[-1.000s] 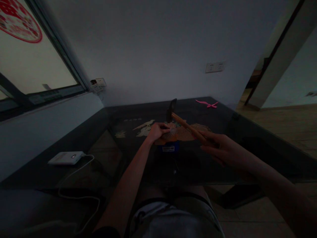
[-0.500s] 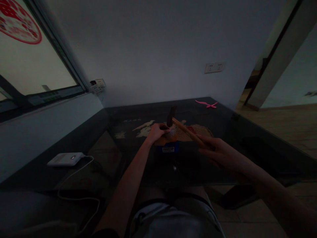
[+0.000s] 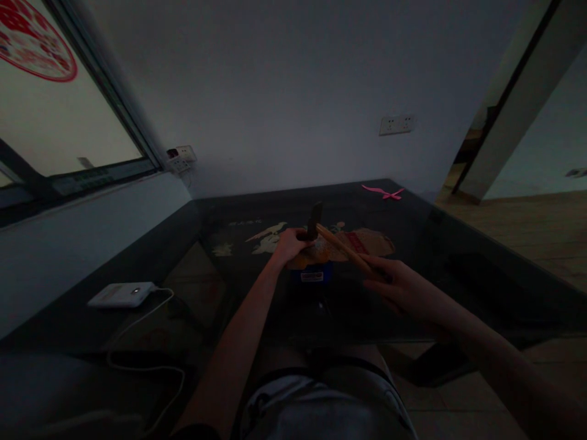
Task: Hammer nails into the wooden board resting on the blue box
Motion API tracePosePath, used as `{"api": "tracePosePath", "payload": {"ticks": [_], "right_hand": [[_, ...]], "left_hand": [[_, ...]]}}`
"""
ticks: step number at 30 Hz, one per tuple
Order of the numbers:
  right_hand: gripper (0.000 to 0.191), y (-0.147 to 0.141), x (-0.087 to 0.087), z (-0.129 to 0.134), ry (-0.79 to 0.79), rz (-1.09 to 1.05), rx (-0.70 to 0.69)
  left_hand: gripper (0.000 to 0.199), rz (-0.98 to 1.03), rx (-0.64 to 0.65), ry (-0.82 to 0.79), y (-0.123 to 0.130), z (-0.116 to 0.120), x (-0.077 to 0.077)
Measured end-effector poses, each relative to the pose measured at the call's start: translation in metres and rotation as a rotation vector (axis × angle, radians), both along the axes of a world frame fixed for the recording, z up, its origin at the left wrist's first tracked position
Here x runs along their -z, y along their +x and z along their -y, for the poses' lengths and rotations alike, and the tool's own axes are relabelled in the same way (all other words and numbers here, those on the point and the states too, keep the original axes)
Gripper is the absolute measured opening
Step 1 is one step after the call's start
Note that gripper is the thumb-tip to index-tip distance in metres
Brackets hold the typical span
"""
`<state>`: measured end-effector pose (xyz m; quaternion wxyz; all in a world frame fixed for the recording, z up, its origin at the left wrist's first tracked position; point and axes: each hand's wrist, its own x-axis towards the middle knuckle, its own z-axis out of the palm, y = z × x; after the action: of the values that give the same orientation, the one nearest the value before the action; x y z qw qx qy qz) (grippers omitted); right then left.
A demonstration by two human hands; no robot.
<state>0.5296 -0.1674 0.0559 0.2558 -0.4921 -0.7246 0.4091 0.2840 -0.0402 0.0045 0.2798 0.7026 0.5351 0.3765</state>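
My right hand (image 3: 389, 278) grips the wooden handle of a hammer (image 3: 342, 245). Its dark head (image 3: 314, 221) is just beside the fingertips of my left hand (image 3: 290, 245). Those fingertips are pinched together at the top of an orange-tan speckled piece (image 3: 321, 250); what they hold, if anything, is too small and dark to make out. Below that piece, a blue box (image 3: 316, 273) with a pale label stands on the table. Further right lies a flat brownish piece with a red patch (image 3: 358, 242).
The dark glossy table (image 3: 257, 299) bears a pale bird-and-flower picture (image 3: 268, 237). A white power bank (image 3: 121, 294) with a white cable (image 3: 147, 315) lies at left, a pink ribbon (image 3: 383, 192) at the far right. A flat black object (image 3: 495, 287) lies at right.
The hammer head has dropped slightly and shifted a little left, closer to my left fingertips. My right hand has moved slightly left with it; my left hand has stayed nearly in place.
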Motion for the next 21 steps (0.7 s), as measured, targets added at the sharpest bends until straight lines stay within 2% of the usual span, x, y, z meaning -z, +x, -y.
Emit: {"api": "tracePosePath", "payload": {"ticks": [7, 12, 17, 21], "right_hand": [[0.06, 0.0048, -0.0069, 0.0025, 0.136, -0.003, 0.009], [0.063, 0.0035, 0.002, -0.0012, 0.004, 0.041, 0.002], [0.056, 0.0065, -0.0025, 0.0006, 0.124, 0.0, 0.004], [0.06, 0.0065, -0.0043, 0.002, 0.076, -0.022, 0.014]], "left_hand": [[0.015, 0.048, 0.002, 0.043, 0.0013, -0.0012, 0.0034], [0.017, 0.018, 0.011, 0.016, -0.0004, -0.0027, 0.0039], [0.016, 0.039, 0.006, 0.021, 0.0014, -0.0004, 0.0026], [0.016, 0.022, 0.003, 0.029, 0.0011, -0.0014, 0.0034]]}}
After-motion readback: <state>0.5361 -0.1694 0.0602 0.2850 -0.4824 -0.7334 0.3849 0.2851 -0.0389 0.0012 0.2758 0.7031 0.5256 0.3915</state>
